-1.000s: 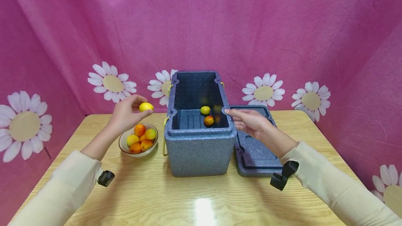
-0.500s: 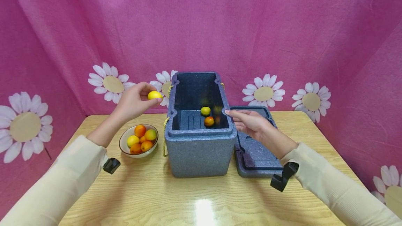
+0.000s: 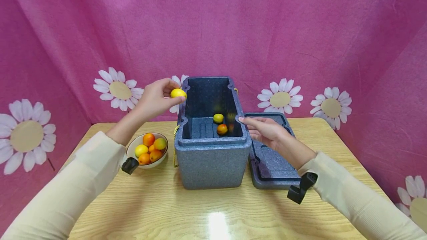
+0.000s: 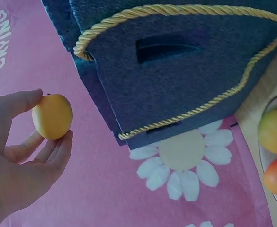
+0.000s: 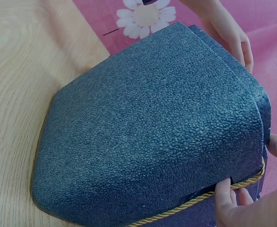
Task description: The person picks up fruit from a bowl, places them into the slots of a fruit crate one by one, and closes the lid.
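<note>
**Yellow fruit held at the box's edge**

A yellow fruit (image 3: 178, 93) is pinched between thumb and fingertips of the left hand (image 3: 156, 99), raised just beside the left rim of the open foam box (image 3: 213, 158); the opening lies to its right. The right hand (image 3: 265, 130), fingers relaxed and holding nothing, is rested against the right rim.

Head view: high, looks forward and down across table (image 3: 213, 210), takes in both arms, foam box (image 3: 212, 158), pink backdrop (image 3: 233, 29).
Left wrist view: close, low, faces box's left end wall (image 4: 176, 71) and rope handle (image 4: 195, 106).
Right wrist view: very close, looks along box's outer wall (image 5: 152, 132) toward table.
All three share box.
</note>
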The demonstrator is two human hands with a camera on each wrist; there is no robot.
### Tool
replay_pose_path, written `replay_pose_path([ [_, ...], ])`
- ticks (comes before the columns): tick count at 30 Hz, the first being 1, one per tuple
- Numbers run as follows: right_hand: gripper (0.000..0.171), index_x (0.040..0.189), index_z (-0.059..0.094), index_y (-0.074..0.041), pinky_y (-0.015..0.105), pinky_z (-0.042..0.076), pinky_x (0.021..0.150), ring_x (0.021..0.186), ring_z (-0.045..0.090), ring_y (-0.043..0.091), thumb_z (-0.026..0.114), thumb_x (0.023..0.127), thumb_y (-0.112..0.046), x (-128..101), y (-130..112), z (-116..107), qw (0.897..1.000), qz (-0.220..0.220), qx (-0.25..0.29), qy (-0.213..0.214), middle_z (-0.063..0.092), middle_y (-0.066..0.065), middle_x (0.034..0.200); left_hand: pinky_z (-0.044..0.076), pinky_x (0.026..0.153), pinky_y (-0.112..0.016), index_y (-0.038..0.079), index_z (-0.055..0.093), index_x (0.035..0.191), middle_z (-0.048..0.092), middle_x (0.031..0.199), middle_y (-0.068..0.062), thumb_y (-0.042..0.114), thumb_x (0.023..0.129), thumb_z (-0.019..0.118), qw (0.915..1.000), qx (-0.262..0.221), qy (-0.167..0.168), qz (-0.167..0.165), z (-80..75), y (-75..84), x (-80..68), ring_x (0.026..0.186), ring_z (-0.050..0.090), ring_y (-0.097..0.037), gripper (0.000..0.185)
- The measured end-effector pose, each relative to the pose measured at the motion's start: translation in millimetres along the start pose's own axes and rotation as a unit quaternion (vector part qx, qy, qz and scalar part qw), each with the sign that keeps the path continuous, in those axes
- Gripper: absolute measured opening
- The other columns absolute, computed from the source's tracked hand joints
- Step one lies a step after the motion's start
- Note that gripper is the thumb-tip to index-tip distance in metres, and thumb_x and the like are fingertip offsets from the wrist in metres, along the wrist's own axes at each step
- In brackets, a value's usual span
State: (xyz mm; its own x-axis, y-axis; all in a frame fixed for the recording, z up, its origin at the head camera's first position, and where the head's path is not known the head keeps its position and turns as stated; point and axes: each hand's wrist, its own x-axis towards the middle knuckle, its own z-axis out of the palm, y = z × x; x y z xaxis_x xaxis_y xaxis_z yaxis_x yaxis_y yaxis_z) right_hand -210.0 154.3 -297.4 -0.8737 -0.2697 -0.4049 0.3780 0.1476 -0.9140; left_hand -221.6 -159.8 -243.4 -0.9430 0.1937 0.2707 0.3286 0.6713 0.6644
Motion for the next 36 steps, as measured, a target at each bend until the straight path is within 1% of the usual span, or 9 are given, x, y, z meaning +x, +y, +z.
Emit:
replay_pose_path([
  [2, 0.077, 0.152, 0.015, 0.002, 0.040, 0.027, 0.120, 0.147, 0.025, 0.035, 0.057, 0.095, -0.030, 0, 0, 0, 1.000, 0.001, 0.000, -0.001, 0.016, 0.025, 0.159, 0.055, 0.087, -0.032, 0.001, 0.059, 0.114, 0.067, 0.112, -0.016, 0.019, 0.087, 0.069, 1.0000, -0.001, -0.002, 0.000, 2.2, 3.3, 2.9, 0.100, 0.065, -0.026, 0.034],
  [5, 0.077, 0.152, 0.015, 0.002, 0.040, 0.026, 0.120, 0.148, 0.024, 0.035, 0.056, 0.095, -0.030, 0, 0, 0, 1.000, 0.001, 0.001, -0.002, 0.015, 0.025, 0.159, 0.055, 0.089, -0.036, 0.002, 0.060, 0.114, 0.067, 0.112, -0.015, 0.019, 0.086, 0.070, 1.0000, -0.008, -0.001, -0.005, 5.7, 8.7, 7.2, 0.100, 0.065, -0.025, 0.034],
  [8, 0.076, 0.152, 0.016, 0.002, 0.040, 0.025, 0.121, 0.148, 0.024, 0.035, 0.056, 0.095, -0.029, 0, 0, 0, 1.000, 0.000, 0.002, -0.002, 0.015, 0.025, 0.159, 0.055, 0.088, -0.034, 0.004, 0.060, 0.115, 0.068, 0.112, -0.014, 0.020, 0.085, 0.071, 0.9998, -0.016, -0.001, -0.010, 8.7, 12.9, 12.2, 0.099, 0.065, -0.023, 0.035],
  [13, 0.075, 0.151, 0.017, 0.003, 0.041, 0.026, 0.120, 0.147, 0.025, 0.034, 0.056, 0.095, -0.028, 0, 0, 0, 1.000, -0.002, 0.006, 0.001, 0.017, 0.025, 0.159, 0.054, 0.089, -0.035, 0.003, 0.059, 0.115, 0.067, 0.112, -0.014, 0.020, 0.086, 0.070, 0.9996, -0.025, -0.009, -0.005, 11.1, 20.1, 18.5, 0.100, 0.065, -0.024, 0.036],
  [18, 0.075, 0.151, 0.016, 0.003, 0.041, 0.026, 0.120, 0.147, 0.025, 0.033, 0.056, 0.096, -0.028, 1, 0, 1, 1.000, -0.003, 0.009, 0.001, 0.017, 0.025, 0.158, 0.054, 0.090, -0.036, 0.003, 0.058, 0.115, 0.066, 0.112, -0.014, 0.019, 0.086, 0.070, 0.9996, -0.024, -0.016, 0.000, 13.3, 26.3, 23.0, 0.101, 0.063, -0.025, 0.035],
  [25, 0.076, 0.152, 0.014, 0.003, 0.041, 0.026, 0.120, 0.147, 0.026, 0.033, 0.056, 0.096, -0.028, 2, 1, 0, 1.000, -0.003, 0.007, -0.001, 0.017, 0.025, 0.158, 0.054, 0.092, -0.036, 0.003, 0.058, 0.116, 0.066, 0.115, -0.015, 0.018, 0.086, 0.070, 0.9995, -0.026, -0.020, 0.000, 16.7, 34.8, 29.3, 0.104, 0.063, -0.025, 0.036],
  [32, 0.077, 0.152, 0.012, 0.002, 0.041, 0.025, 0.121, 0.148, 0.023, 0.033, 0.056, 0.096, -0.028, 1, 0, 1, 1.000, -0.001, 0.009, -0.002, 0.015, 0.024, 0.159, 0.054, 0.090, -0.034, 0.004, 0.059, 0.114, 0.068, 0.113, -0.013, 0.021, 0.085, 0.072, 0.9996, -0.014, -0.022, 0.009, 22.6, 44.6, 40.5, 0.101, 0.064, -0.023, 0.036],
  [36, 0.077, 0.152, 0.013, 0.002, 0.040, 0.025, 0.121, 0.149, 0.023, 0.032, 0.056, 0.096, -0.029, 1, 0, 1, 1.000, 0.000, 0.010, -0.002, 0.015, 0.024, 0.159, 0.054, 0.090, -0.034, 0.004, 0.059, 0.115, 0.068, 0.113, -0.013, 0.022, 0.086, 0.071, 0.9995, -0.008, -0.029, 0.012, 25.8, 49.9, 48.0, 0.100, 0.063, -0.023, 0.037],
])
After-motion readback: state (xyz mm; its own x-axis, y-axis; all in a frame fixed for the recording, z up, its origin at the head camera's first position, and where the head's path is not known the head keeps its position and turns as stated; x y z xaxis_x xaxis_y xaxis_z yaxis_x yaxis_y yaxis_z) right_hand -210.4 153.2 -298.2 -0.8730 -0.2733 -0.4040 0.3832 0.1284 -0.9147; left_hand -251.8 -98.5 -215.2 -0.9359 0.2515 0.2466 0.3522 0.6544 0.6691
